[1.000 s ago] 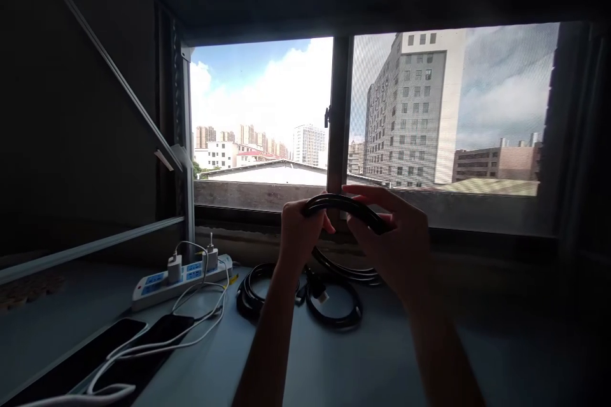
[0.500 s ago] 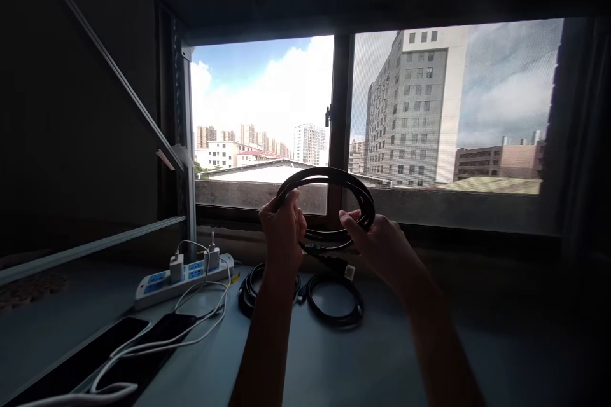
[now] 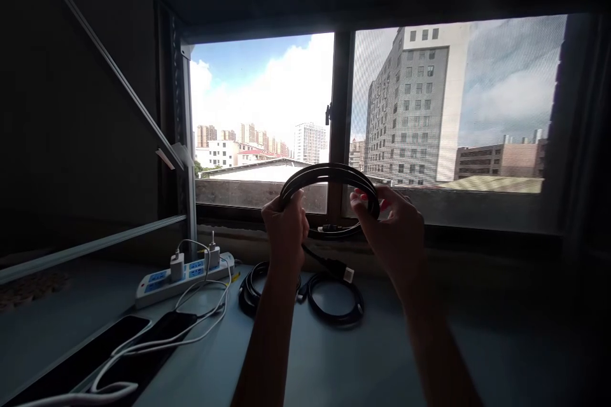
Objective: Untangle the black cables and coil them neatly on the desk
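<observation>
A coiled black cable (image 3: 329, 172) is held up in front of the window, above the desk. My left hand (image 3: 286, 229) is closed around the left side of the coil. At the right side, my right hand (image 3: 394, 229) has its thumb and fingers on the loops. One cable end with a plug (image 3: 344, 271) hangs below the coil, its metal tip showing. Another connector (image 3: 329, 228) lies along the lower part of the loop. Beneath, a second coiled black cable (image 3: 337, 318) rests on the desk, and a third black coil (image 3: 249, 302) is partly hidden behind my left forearm.
On the left of the desk (image 3: 348, 362) stands a white power strip (image 3: 165, 292) with two white chargers and white cables. Two dark phones (image 3: 105, 343) lie in front of it. A metal shelf post (image 3: 189, 140) rises behind, beside the window.
The held coil has shifted slightly up and to the right. My right hand has slid higher along its right side, fingers more raised. The hanging plug has moved very little.
</observation>
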`<state>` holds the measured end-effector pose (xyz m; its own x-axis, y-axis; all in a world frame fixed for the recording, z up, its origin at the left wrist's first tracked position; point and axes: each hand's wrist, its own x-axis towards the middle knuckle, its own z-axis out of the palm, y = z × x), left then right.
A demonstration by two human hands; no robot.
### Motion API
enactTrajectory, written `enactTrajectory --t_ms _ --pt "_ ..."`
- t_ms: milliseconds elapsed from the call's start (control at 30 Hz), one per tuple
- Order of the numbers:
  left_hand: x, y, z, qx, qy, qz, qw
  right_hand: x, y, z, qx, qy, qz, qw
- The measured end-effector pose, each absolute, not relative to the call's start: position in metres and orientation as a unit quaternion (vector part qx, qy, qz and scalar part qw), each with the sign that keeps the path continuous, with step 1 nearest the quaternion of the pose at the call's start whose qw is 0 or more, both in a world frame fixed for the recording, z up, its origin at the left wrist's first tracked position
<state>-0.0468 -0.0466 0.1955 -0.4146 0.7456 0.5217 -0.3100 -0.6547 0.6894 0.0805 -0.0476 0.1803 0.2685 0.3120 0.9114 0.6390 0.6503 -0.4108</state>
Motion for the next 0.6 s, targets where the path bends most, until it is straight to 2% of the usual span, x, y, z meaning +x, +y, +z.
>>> enactTrajectory --t_ms 100,233,300,433,600 --pt "-0.05 -0.042 0.193 0.453 0.292 0.788 0.298 0.078 -0.046 0.181 -0.345 -0.605 -0.087 0.712" --pt "-0.05 -0.039 0.191 0.467 0.309 0.784 0.267 0.073 -0.054 0.181 -0.256 -0.661 0.095 0.698" --pt "-0.05 -0.039 0.19 0.472 0.303 0.782 0.272 0.071 -0.06 0.182 -0.242 -0.672 0.143 0.685" --pt "-0.057 -0.038 0.19 0.543 0.316 0.721 0.293 0.073 -0.065 0.183 -0.245 -0.659 0.165 0.692" --pt "-0.067 -0.037 0.188 0.69 0.341 0.578 0.272 0.081 -0.061 0.184 -0.303 -0.626 0.117 0.709"
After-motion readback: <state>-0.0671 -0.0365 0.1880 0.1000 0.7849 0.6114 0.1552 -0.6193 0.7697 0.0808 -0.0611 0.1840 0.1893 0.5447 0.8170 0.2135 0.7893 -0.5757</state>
